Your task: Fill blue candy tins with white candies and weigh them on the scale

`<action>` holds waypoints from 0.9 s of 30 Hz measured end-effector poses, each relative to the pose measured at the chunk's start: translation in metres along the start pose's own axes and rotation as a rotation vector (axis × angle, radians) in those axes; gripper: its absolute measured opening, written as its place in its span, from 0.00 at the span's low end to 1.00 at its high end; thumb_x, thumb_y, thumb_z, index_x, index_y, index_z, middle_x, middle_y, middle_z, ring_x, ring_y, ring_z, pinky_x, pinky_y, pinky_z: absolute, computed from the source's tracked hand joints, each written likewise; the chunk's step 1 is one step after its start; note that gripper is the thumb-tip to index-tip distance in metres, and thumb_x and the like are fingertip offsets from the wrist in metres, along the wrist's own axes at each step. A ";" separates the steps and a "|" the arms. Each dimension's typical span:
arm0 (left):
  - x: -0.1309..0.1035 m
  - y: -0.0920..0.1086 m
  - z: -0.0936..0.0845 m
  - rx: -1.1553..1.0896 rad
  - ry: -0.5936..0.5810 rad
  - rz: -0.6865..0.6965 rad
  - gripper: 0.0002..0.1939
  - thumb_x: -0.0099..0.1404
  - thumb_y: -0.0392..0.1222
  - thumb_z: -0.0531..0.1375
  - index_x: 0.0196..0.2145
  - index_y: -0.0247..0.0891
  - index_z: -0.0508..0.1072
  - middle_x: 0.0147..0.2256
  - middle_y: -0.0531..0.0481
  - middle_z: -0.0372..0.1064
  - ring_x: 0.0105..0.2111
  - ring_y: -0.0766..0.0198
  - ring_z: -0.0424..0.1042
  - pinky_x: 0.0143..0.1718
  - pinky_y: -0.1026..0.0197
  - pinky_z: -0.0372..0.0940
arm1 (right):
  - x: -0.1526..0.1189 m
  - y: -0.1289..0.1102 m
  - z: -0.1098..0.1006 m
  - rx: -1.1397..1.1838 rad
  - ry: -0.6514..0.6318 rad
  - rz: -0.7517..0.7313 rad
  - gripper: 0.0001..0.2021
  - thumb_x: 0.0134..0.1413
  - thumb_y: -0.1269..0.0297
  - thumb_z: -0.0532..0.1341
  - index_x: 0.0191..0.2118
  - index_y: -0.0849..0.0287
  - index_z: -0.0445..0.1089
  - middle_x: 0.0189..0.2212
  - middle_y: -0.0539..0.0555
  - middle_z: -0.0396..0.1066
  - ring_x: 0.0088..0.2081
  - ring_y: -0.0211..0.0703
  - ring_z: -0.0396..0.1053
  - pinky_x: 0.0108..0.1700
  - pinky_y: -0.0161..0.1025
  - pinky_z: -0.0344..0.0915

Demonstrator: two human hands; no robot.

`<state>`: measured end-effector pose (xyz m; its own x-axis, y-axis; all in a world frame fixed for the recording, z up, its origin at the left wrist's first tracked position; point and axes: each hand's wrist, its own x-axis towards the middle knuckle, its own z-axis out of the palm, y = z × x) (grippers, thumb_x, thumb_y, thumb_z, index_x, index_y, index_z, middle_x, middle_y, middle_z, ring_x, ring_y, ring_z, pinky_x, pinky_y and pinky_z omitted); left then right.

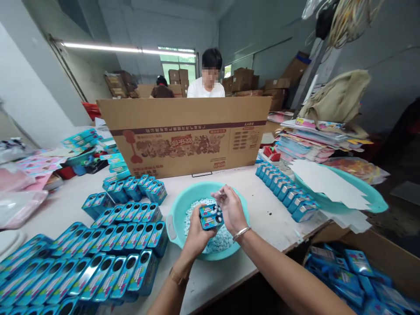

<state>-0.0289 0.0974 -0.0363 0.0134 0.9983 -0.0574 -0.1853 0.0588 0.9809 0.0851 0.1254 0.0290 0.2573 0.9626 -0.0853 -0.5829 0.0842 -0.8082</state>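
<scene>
"What stands across the middle?"
"A large brown cardboard panel with dark red printing [197, 113]; a person in a white shirt [198, 89] is behind it."
"And on the right?"
"A beige fabric bag [337, 96] on a tall stack of coloured paper sheets [315, 135]."
"Above?"
"Looped beige cables [348, 26] hang at upper right; a long, lit white tube light [101, 47] shows at upper left."

Turquoise basin [174, 203], pale blue pellets [226, 239], bright blue boxes [209, 222] printed in white, pink and green, tan cardboard panel [187, 111] with a maroon band and reddish-brown print, whitish tabletop [262, 236], silver bangle [242, 233], gold-toned wristband [178, 276], beige bag [336, 94].
</scene>
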 end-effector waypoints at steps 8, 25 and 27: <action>-0.002 0.014 0.010 -0.170 -0.032 -0.094 0.41 0.31 0.22 0.66 0.47 0.40 0.65 0.40 0.52 0.72 0.38 0.61 0.73 0.43 0.59 0.67 | 0.008 0.006 -0.017 -0.329 -0.044 0.013 0.18 0.37 0.48 0.70 0.29 0.54 0.68 0.26 0.48 0.71 0.35 0.44 0.71 0.43 0.41 0.65; -0.006 0.018 0.011 -0.257 0.030 -0.172 0.39 0.31 0.21 0.65 0.44 0.39 0.65 0.34 0.55 0.72 0.33 0.63 0.71 0.34 0.64 0.65 | 0.020 0.012 -0.040 -0.477 -0.088 0.080 0.23 0.33 0.43 0.70 0.32 0.55 0.68 0.28 0.50 0.70 0.36 0.45 0.68 0.40 0.41 0.64; -0.009 0.023 0.006 -0.270 0.049 -0.156 0.40 0.30 0.22 0.67 0.44 0.39 0.66 0.35 0.54 0.73 0.35 0.61 0.72 0.37 0.62 0.66 | 0.026 0.016 -0.053 -0.572 -0.093 0.063 0.24 0.35 0.41 0.68 0.31 0.55 0.68 0.29 0.51 0.71 0.37 0.48 0.69 0.41 0.43 0.65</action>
<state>-0.0277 0.0896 -0.0116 0.0162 0.9757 -0.2184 -0.4388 0.2032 0.8753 0.1229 0.1380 -0.0168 0.1515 0.9820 -0.1126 -0.0788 -0.1016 -0.9917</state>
